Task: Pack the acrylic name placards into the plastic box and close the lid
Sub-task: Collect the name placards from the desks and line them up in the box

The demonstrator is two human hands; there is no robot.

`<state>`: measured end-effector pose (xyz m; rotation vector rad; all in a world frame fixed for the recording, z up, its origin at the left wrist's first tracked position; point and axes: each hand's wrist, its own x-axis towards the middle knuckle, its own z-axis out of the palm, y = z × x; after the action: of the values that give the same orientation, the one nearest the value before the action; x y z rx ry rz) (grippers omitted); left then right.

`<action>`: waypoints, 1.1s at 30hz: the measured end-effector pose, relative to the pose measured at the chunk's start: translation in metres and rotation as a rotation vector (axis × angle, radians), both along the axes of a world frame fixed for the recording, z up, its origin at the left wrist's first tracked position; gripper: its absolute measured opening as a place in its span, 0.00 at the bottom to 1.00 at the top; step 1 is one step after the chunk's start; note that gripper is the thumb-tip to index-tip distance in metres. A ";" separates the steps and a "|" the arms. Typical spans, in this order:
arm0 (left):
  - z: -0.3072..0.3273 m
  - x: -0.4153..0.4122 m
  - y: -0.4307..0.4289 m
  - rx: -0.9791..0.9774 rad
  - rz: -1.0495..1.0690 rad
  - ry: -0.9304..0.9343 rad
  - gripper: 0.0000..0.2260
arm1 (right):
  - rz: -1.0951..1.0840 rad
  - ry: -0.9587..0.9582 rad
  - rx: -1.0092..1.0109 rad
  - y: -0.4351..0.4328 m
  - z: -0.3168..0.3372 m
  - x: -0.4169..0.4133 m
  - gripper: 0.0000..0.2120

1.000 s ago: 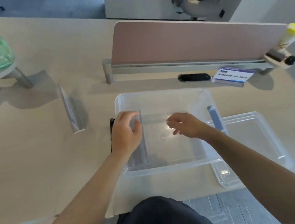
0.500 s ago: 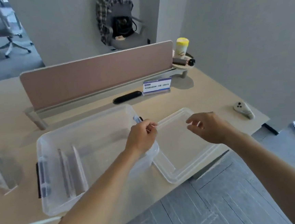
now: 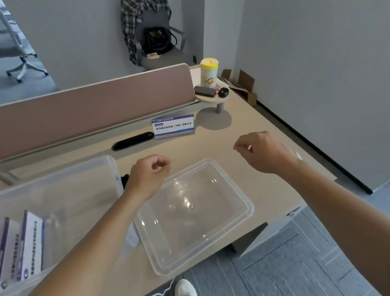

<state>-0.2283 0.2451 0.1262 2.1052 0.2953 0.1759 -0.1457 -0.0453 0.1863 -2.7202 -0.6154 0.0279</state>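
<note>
Two placards (image 3: 16, 248) stand side by side in the box (image 3: 75, 193), near left on the tabletop (image 3: 263, 189). The lid (image 3: 249, 211) lies flat just right of the box, not yet on. Your left hand (image 3: 148, 175) hovers over the lid's far left corner, fingers curled, gripping nothing. Your right hand (image 3: 264, 151) hovers beyond the lid's far right corner, also curled and empty. This looks like the lid step, but a lone placard (image 3: 173, 125) stands farther back by the divider (image 3: 87, 110). Probably fetch that first, then take the lid by both ends.
</note>
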 end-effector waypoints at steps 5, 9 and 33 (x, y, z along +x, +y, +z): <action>-0.016 0.048 0.010 -0.067 0.033 0.017 0.04 | -0.042 0.076 -0.001 0.004 0.001 0.056 0.10; -0.032 0.092 0.021 -0.234 0.127 0.055 0.03 | -0.155 0.186 0.157 0.025 -0.001 0.106 0.11; -0.159 0.346 0.080 -0.522 0.761 0.353 0.29 | -0.380 0.800 0.738 0.183 -0.224 0.367 0.17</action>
<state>0.1175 0.3254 -0.0325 1.4120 1.2133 0.1475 0.2215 0.1378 -0.0375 -1.8318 0.1246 0.6208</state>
